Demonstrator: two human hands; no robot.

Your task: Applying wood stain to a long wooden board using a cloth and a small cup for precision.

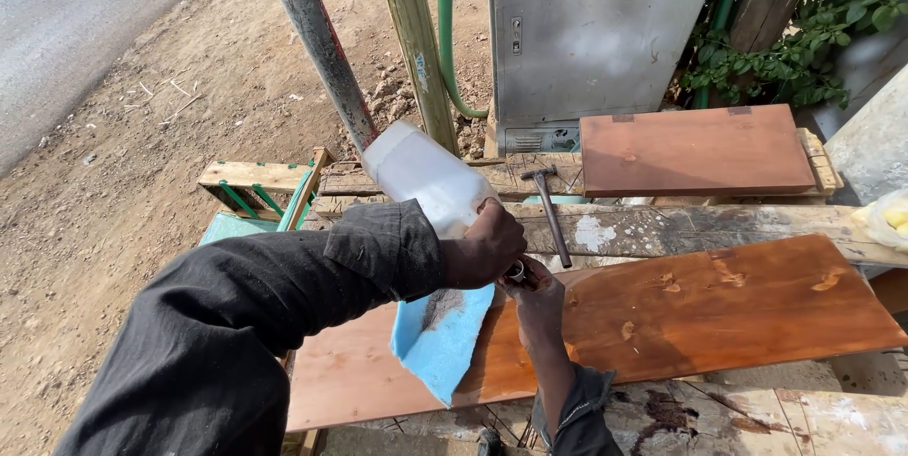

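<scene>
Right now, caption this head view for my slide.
Left hand tips white plastic jug toward right hand above varnished brown wooden board.

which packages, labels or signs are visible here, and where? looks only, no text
White plastic jug: tipped neck-down in the left hand, over the blue foam pad; no label visible.
Clear bag: right edge, yellow contents.
Small sticker: on the wooden post, pale, worn.
No signs or screens.

hands: 2 (left hand (487,248), right hand (539,309)) | white plastic jug (426,177): 1 | hammer (550,215): 1 | blue foam pad (440,333): 1 | varnished boards: 2 (large board (719,309), small board (695,149)) | green hoses: 2 | grey metal cabinet (596,30): 1
</scene>
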